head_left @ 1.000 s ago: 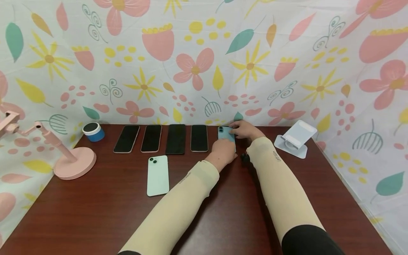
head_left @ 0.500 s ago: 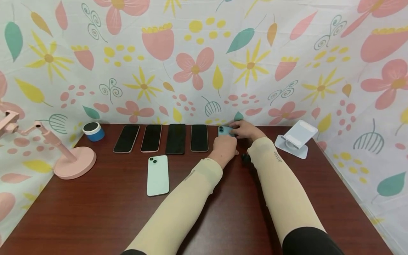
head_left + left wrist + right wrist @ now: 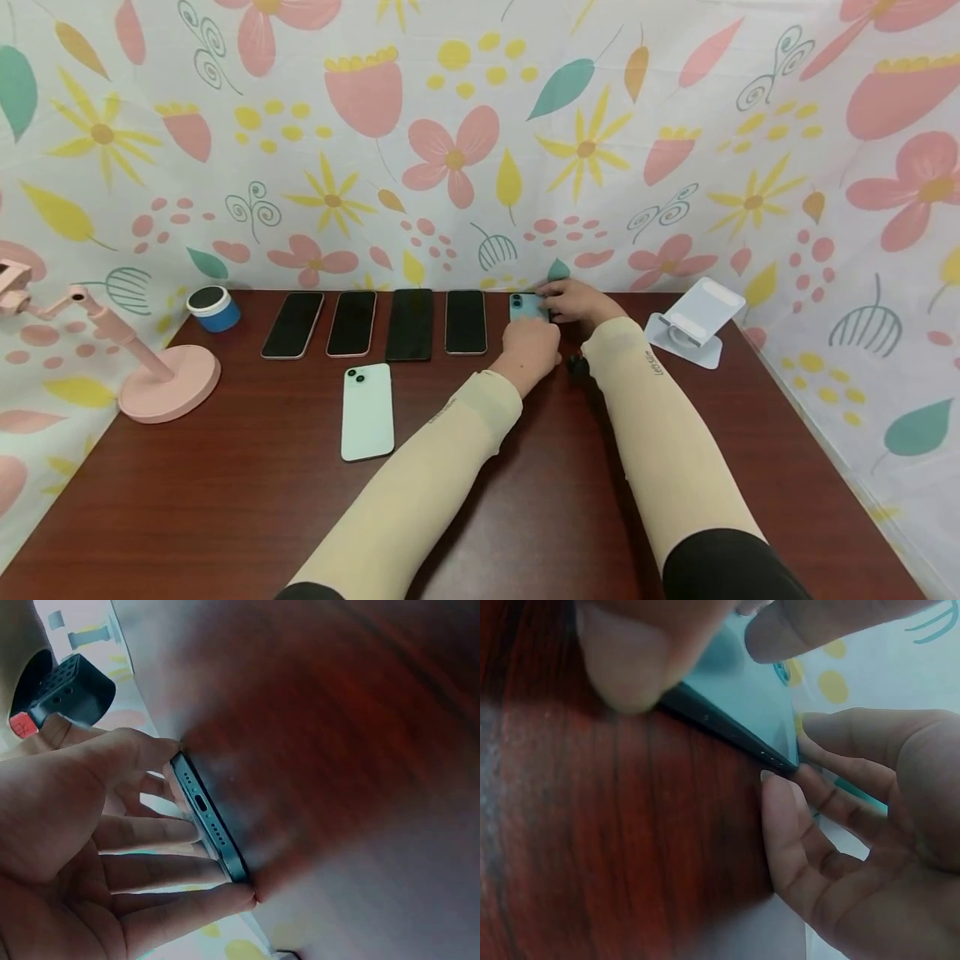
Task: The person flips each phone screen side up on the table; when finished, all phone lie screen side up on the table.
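Observation:
A light blue smartphone (image 3: 527, 306) lies back up by the wall, the last of a row of phones. My left hand (image 3: 530, 348) covers its near part and grips it across the width. In the left wrist view, thumb and little finger hold the two side edges, and the charging-port end of the phone (image 3: 208, 817) faces the camera. My right hand (image 3: 580, 302) is at the far right corner. In the right wrist view, its curled fingers (image 3: 781, 825) touch that corner of the phone (image 3: 769, 705), near the tabletop.
Several dark-screened phones (image 3: 466, 322) line the back of the brown table (image 3: 540, 517). A pale green phone (image 3: 367, 412) lies in front of them, camera up. At left are a blue jar (image 3: 215, 313) and a pink stand (image 3: 169, 383); a white stand (image 3: 693, 321) is at right.
The left hand has slid a little farther up over the blue phone, covering more of it. The right hand stays at the corner. The head view has shifted slightly.

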### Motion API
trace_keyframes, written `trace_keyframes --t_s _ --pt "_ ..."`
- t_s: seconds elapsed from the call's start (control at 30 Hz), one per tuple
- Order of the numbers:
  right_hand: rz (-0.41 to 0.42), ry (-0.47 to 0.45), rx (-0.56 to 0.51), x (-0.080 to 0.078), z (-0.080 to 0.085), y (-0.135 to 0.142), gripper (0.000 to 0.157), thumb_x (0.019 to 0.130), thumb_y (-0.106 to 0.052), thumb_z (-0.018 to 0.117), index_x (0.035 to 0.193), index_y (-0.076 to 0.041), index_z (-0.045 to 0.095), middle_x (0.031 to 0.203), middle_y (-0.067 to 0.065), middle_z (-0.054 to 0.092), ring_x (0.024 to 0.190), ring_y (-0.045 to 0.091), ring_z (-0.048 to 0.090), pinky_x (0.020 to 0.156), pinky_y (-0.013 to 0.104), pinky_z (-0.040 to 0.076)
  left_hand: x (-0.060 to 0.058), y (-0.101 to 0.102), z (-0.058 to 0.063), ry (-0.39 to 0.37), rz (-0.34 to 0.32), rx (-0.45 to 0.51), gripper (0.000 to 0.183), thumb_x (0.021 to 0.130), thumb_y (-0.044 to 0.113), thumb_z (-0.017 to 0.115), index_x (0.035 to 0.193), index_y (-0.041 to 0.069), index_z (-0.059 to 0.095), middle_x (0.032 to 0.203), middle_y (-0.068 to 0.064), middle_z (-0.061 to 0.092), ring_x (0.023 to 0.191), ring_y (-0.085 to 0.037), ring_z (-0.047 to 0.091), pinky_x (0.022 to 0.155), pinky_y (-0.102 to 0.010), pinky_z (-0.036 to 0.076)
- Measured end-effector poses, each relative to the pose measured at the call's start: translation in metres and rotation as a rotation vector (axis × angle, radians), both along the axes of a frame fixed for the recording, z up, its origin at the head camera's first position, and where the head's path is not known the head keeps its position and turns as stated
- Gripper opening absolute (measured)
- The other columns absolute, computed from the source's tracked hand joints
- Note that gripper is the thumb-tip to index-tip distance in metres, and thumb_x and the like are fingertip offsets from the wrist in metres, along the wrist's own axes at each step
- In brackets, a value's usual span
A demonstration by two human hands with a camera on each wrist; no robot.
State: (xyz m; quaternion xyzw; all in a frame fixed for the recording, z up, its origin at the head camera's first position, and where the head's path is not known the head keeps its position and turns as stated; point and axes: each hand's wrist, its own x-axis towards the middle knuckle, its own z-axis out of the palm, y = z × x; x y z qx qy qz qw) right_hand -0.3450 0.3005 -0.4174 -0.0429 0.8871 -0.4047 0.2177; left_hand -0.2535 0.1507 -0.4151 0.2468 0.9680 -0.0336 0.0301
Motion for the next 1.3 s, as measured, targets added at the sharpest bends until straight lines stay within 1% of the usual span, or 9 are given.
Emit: trace_keyframes --t_s 0.3,0.47,0.6,0.77,0.87,1.0,1.1,1.2,1.3 --pt "-0.03 0.011 0.025 0.001 0.001 0.0 0.051 0.115 -0.019 0.045 0.161 0.001 0.044 0.17 0.026 0.034 0.149 0.046 0.049 0.117 0.053 0.051 0.003 0.003 0.002 -0.06 -0.003 0.01 0.038 0.105 0.046 0.067 0.125 0.018 0.08 0.129 -0.003 0.079 0.11 -0.031 0.078 0.093 -0.052 0.065" --pt "-0.141 0.017 -0.017 0.004 0.001 -0.002 0.049 0.114 -0.018 0.044 0.158 0.003 0.048 0.166 0.028 0.039 0.146 0.048 0.052 0.115 0.054 0.052 0.01 0.0 0.003 -0.039 -0.006 0.026 0.045 0.106 0.047 0.064 0.134 0.013 0.075 0.135 -0.005 0.075 0.114 -0.034 0.077 0.099 -0.054 0.063" --pt "-0.224 0.004 -0.091 0.004 0.001 -0.002 0.048 0.113 -0.016 0.045 0.157 0.003 0.049 0.164 0.028 0.042 0.136 0.044 0.06 0.108 0.049 0.058 0.011 -0.004 0.005 -0.023 -0.008 0.014 0.054 0.108 0.048 0.059 0.145 0.008 0.064 0.139 -0.005 0.072 0.116 -0.032 0.077 0.097 -0.05 0.064" --pt "-0.294 -0.046 -0.181 0.005 0.002 -0.005 0.048 0.112 -0.015 0.049 0.157 0.0 0.05 0.158 0.027 0.044 0.105 0.026 0.07 0.088 0.035 0.066 0.008 -0.01 0.007 -0.053 -0.017 0.032 0.059 0.111 0.048 0.055 0.154 0.008 0.056 0.118 -0.005 0.079 0.095 -0.023 0.079 0.08 -0.038 0.067" --pt "-0.307 -0.053 -0.213 0.008 0.006 -0.008 0.048 0.112 -0.015 0.05 0.157 0.0 0.05 0.156 0.027 0.046 0.092 0.018 0.069 0.082 0.032 0.066 0.007 -0.016 0.009 -0.09 -0.016 0.068 0.063 0.111 0.047 0.053 0.16 0.007 0.048 0.115 -0.005 0.078 0.09 -0.02 0.077 0.077 -0.034 0.066" --pt "-0.295 -0.044 -0.234 0.01 0.013 -0.008 0.05 0.112 -0.015 0.049 0.159 0.0 0.048 0.157 0.028 0.045 0.089 0.016 0.07 0.085 0.033 0.066 0.007 -0.022 0.011 -0.132 -0.013 0.153 0.067 0.113 0.045 0.052 0.164 0.003 0.041 0.126 -0.009 0.076 0.102 -0.021 0.077 0.088 -0.035 0.065" --pt "-0.297 -0.04 -0.248 0.01 0.017 -0.009 0.049 0.112 -0.015 0.048 0.159 -0.001 0.048 0.158 0.028 0.046 0.089 0.015 0.07 0.087 0.034 0.066 0.007 -0.027 0.012 -0.169 -0.002 0.243 0.067 0.113 0.041 0.051 0.164 -0.001 0.037 0.116 -0.012 0.077 0.104 -0.025 0.077 0.092 -0.037 0.063" --pt "-0.301 -0.038 -0.261 0.01 0.02 -0.012 0.049 0.113 -0.015 0.047 0.159 -0.003 0.049 0.157 0.028 0.048 0.089 0.014 0.071 0.091 0.035 0.066 0.005 -0.031 0.013 -0.222 0.036 0.343 0.068 0.113 0.039 0.052 0.163 -0.002 0.034 0.098 -0.011 0.074 0.093 -0.026 0.075 0.085 -0.035 0.061" --pt "-0.3 -0.034 -0.274 0.01 0.023 -0.015 0.048 0.113 -0.015 0.046 0.16 -0.004 0.048 0.156 0.027 0.048 0.092 0.015 0.07 0.095 0.036 0.065 0.002 -0.035 0.014 -0.273 0.064 0.419 0.067 0.112 0.037 0.053 0.163 -0.002 0.032 0.091 -0.011 0.071 0.078 -0.025 0.071 0.073 -0.034 0.055"
